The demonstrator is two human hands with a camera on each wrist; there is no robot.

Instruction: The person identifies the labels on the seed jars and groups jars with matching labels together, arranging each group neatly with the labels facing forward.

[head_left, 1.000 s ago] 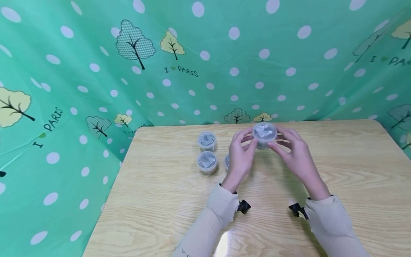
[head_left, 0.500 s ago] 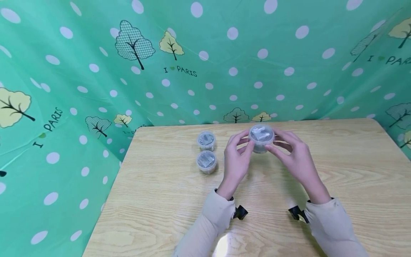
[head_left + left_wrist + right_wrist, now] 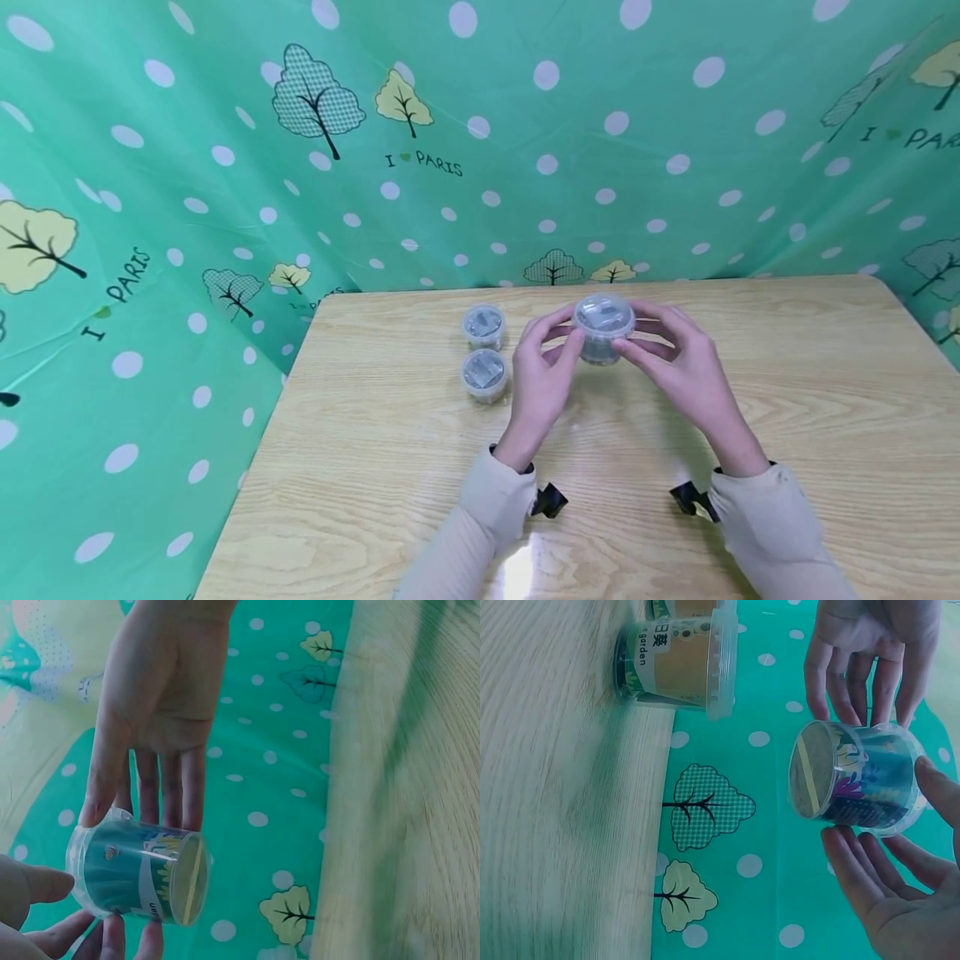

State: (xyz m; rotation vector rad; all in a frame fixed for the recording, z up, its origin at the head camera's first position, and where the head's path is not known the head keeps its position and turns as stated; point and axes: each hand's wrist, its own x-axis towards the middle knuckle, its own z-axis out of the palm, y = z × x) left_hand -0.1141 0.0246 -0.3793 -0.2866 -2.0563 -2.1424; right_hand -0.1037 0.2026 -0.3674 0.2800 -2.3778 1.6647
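A clear lidded plastic tub is held up over the table between both hands. Its lid shows clear and dark packets, and its side carries a printed teal label. My left hand grips it from the left, thumb near the lid rim and fingers behind. From the other side my right hand pinches it the same way. In the right wrist view its underside shows a pale yellow strip. Two similar tubs stand left of my left hand: a back one and a front one.
The light wood table runs up to a green dotted curtain behind and at the left. In the right wrist view, a standing tub with an orange-brown and white label shows beyond the held one.
Both hands have brought the held tub slightly left and nearer, tilting it so more of its side shows. A third standing tub, partly seen earlier, is now hidden behind my left hand.
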